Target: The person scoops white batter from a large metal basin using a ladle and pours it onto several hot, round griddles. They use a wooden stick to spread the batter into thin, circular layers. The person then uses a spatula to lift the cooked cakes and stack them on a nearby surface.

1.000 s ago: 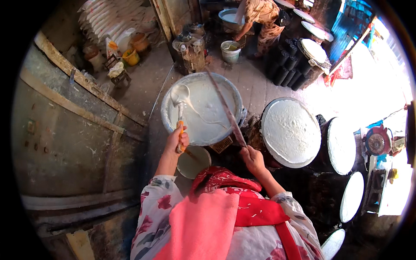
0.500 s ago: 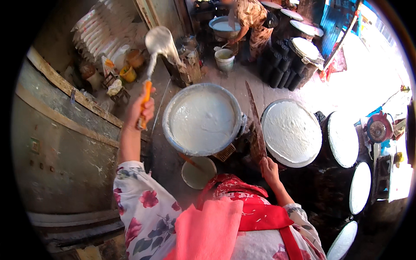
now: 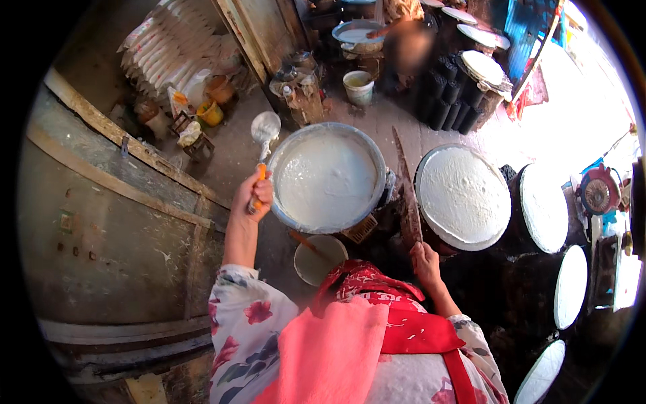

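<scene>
My left hand [image 3: 261, 193] is closed around the orange handle of a ladle [image 3: 266, 128]. Its round bowl, coated in white batter, is up beside the far left rim of a wide metal basin [image 3: 278, 209]. Thick white batter [image 3: 328, 180] fills much of that basin. In my right hand [image 3: 424, 261] is the near end of a long, thin, stained blade-like tool [image 3: 408, 195]. It points away from me, between the basin and a round surface covered with white, rough-textured batter [image 3: 463, 196].
Below the basin stands a pale bucket [image 3: 301, 268] with a stick in it. More white-topped rounds [image 3: 570, 286] line the right side, near a red fan [image 3: 597, 192]. Beyond are black cylinders [image 3: 452, 87], a white bucket [image 3: 359, 94] and a bent-over person. Sacks [image 3: 178, 50] are stacked far left.
My left hand has brought the ladle down and right, closer to the basin. The right hand keeps its hold on the long tool. The far person has bent lower, an arm at another basin.
</scene>
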Tool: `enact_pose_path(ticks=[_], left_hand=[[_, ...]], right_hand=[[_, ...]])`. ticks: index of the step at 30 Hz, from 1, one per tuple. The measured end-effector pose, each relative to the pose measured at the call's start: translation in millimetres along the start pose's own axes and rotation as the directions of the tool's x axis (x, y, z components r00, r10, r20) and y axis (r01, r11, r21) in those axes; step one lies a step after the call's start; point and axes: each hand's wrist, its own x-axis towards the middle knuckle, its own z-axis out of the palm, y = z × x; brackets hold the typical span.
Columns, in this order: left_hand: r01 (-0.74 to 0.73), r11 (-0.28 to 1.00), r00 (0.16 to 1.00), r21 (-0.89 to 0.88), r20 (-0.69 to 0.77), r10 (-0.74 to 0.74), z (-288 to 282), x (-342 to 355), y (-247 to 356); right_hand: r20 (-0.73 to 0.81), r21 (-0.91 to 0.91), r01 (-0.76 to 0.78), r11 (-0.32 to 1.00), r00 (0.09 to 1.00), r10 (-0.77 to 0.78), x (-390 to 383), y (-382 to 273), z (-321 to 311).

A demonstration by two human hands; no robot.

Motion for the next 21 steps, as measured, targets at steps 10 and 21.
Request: enact_pose_path(ticks=[10, 21], left_hand=[[0.082, 0.939, 0.996, 0.334, 0.001, -0.087, 12, 45, -97], [0.405, 0.772, 0.756, 0.49, 0.295, -0.584, 201, 50, -230]], right_hand=[[-0.152, 0.068, -0.011, 0.998, 0.988, 0.021, -33, 13, -31], [-0.546, 0.327, -0.044, 0.944, 0.807, 0.226, -140, 48, -139]])
